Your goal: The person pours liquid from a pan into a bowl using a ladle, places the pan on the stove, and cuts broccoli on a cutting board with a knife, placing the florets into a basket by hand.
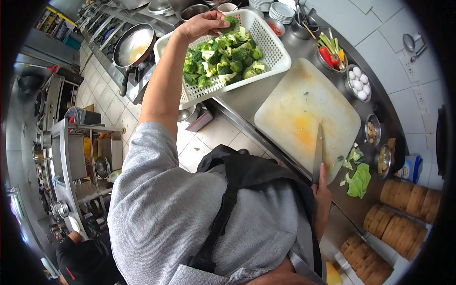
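Observation:
My left hand (203, 25) reaches over the far side of a white plastic basket (280, 56), its fingers closed on a broccoli floret (231, 24). Below it, the basket holds a heap of cut broccoli (223, 59). My right hand (323, 194) grips a knife (318, 152) by its handle, near the front edge of the counter. The blade lies over a stained white cutting board (289, 102), which has a few green scraps on it. Green leaf trimmings (358, 180) lie beside the board's right corner.
Along the wall stand bowls of peppers (334, 59), eggs (359, 81) and small chopped pieces (371, 130). Stacked bamboo steamers (396, 228) sit at the lower right. A frying pan (134, 45) rests on the stove at left. Another person (85, 259) is at the lower left.

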`<act>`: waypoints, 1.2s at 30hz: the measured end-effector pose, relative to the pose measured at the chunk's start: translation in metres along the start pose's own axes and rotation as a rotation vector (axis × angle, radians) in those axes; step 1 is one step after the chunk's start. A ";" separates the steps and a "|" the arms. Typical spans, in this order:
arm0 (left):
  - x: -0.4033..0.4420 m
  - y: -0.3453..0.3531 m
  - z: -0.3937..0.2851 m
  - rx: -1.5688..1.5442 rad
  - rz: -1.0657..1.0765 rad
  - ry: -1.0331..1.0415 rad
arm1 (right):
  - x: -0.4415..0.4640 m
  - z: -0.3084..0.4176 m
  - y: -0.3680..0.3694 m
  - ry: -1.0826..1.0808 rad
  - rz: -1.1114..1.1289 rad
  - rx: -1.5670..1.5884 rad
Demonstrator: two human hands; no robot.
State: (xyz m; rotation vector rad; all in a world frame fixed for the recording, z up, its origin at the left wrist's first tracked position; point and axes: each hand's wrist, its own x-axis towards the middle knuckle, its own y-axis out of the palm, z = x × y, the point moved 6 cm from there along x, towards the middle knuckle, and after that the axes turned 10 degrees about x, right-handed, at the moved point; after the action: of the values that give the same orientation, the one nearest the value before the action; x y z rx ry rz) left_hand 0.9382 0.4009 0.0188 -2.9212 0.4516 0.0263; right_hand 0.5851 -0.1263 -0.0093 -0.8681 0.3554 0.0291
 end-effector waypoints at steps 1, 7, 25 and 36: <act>-0.001 -0.003 0.008 0.167 -0.020 -0.090 | 0.001 -0.001 0.000 -0.005 0.003 -0.009; -0.006 -0.026 0.017 0.625 -0.243 -0.098 | 0.002 -0.006 -0.002 -0.029 0.007 -0.025; -0.033 -0.021 0.037 1.294 -0.169 -0.282 | 0.001 0.006 -0.004 -0.069 -0.017 -0.113; 0.015 0.083 0.027 1.186 0.069 -0.103 | 0.002 0.004 -0.004 -0.020 0.003 -0.111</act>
State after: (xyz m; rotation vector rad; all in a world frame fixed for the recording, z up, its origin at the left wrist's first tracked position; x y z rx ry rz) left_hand 0.9275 0.3241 -0.0228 -1.7314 0.3623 -0.0612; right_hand 0.5891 -0.1263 -0.0045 -0.9768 0.3391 0.0607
